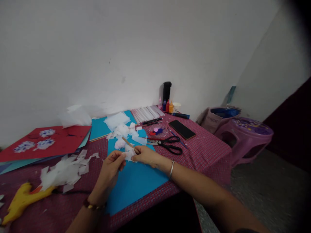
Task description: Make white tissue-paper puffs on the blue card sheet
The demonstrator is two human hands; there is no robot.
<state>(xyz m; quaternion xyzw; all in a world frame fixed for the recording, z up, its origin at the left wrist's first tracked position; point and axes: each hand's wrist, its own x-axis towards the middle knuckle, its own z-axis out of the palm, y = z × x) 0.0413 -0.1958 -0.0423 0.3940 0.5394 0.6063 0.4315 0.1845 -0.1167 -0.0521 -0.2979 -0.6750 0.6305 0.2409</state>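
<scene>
Forearms over the bench, white paper piece at the fingers

From the head view, both forearms came in from the bottom edge, a beaded bracelet on the left wrist and a silver bangle on the right. The left hand had thumb and forefinger pinched together on the left edge of the white paper piece. The right hand had its fingers closed around a brown stick, whose free end pointed up and left; its fingertips met the paper's right side. Whether the paper was wrapped around the stick could not be told.

The paper was held above a blue sheet. Just beyond it lay a pale pink tuft and a heap of crumpled white paper. Scissors with black handles lay to the right, near a dark phone. Farther back, small paint bottles stood upright near the wall.

On the left, torn white scraps lay beside a yellow glue gun. Behind them, a red sheet carried three white-and-blue flower shapes. A pink stool stood beyond the bench's right end.
</scene>
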